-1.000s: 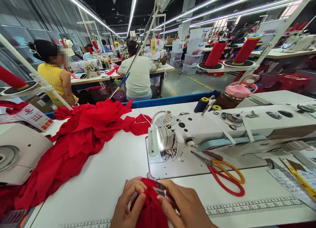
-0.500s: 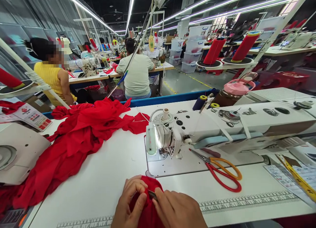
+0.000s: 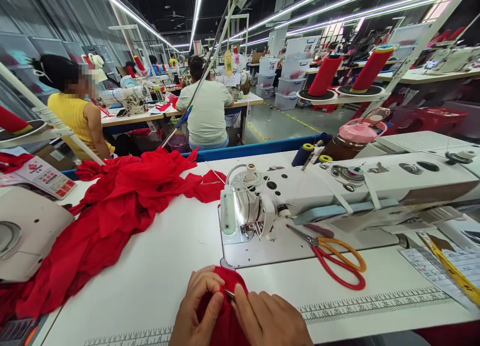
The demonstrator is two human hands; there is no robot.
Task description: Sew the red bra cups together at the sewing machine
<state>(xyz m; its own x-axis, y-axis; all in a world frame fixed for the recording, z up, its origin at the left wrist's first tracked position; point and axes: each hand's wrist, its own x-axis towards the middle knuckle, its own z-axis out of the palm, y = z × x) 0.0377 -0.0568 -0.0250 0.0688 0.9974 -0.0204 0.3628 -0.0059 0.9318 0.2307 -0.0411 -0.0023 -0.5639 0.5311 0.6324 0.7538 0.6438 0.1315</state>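
Note:
At the front edge of the table, my left hand [image 3: 202, 306] pinches a piece of red fabric [image 3: 228, 323] between thumb and fingers. My right hand [image 3: 268, 316] is closed around a small pointed metal tool [image 3: 229, 294], its tip against the fabric beside my left fingertips. Most of the tool is hidden in the hand, so its exact kind does not show. Just beyond both hands stands a white sewing machine [image 3: 315, 186] with its needle area lit. Scissors [image 3: 332, 256] with one orange and one red handle lie to the right of my hands.
A heap of red fabric [image 3: 123, 206] covers the left side. Red thread cones [image 3: 325, 76] stand on a rack above the machine. A printed ruler [image 3: 375, 305] runs along the front edge; a yellow tape measure [image 3: 450, 268] lies right. Two people [image 3: 207, 106] sit ahead.
The metal tool's tip shows a little more brightly between my fingers, and my right hand has shifted very slightly. Otherwise the scene looks the same.

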